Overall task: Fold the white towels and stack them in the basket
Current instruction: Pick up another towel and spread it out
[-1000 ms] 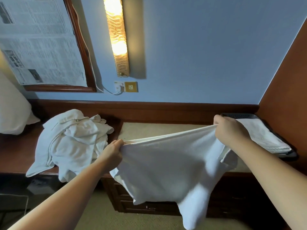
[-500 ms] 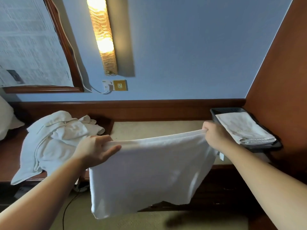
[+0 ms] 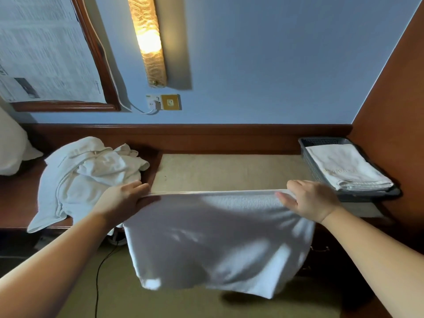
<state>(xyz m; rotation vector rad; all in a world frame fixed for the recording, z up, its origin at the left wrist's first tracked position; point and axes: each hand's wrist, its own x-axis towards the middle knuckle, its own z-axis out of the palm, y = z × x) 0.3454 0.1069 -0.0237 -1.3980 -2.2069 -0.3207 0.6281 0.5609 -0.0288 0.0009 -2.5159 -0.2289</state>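
In the head view, both arms are stretched forward and the white towel point(image 3: 218, 239) is pinched at its top corners by the left hand point(image 3: 125, 198) and right hand point(image 3: 309, 199), held apart, and hung over the bench point(image 3: 229, 171) edge near the basket point(image 3: 308, 154).

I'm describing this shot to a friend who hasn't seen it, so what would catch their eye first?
First, the white towel stretched across the middle, the left hand and right hand gripping its top corners while the rest hangs over the desk edge. Next, the glowing wall lamp above. Then the crumpled towel pile at left and the grey basket at right, holding a folded towel.
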